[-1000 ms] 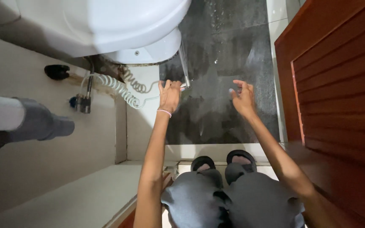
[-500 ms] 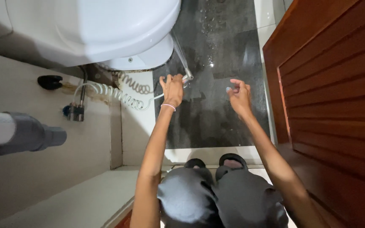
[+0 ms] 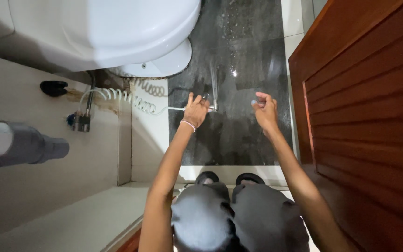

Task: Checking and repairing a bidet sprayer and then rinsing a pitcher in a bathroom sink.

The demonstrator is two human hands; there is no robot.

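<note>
a white coiled hose (image 3: 117, 95) runs from the wall valve (image 3: 81, 122) to the spray nozzle (image 3: 207, 108) that my left hand (image 3: 196, 112) grips, fingers wrapped round it (water jets onto the dark wet floor (image 3: 239, 56)). my right hand (image 3: 265, 111) hovers beside, fingers loosely curled, holding nothing.

Water (image 3: 214, 81) now jets from the sprayer (image 3: 209, 108) in the left hand (image 3: 195, 111).

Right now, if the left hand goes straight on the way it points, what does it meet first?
The left hand holds a spray nozzle on a white coiled hose and points away from the person. Straight on, it would probably first meet the wet dark floor beside the white toilet; depth is unclear.
</note>
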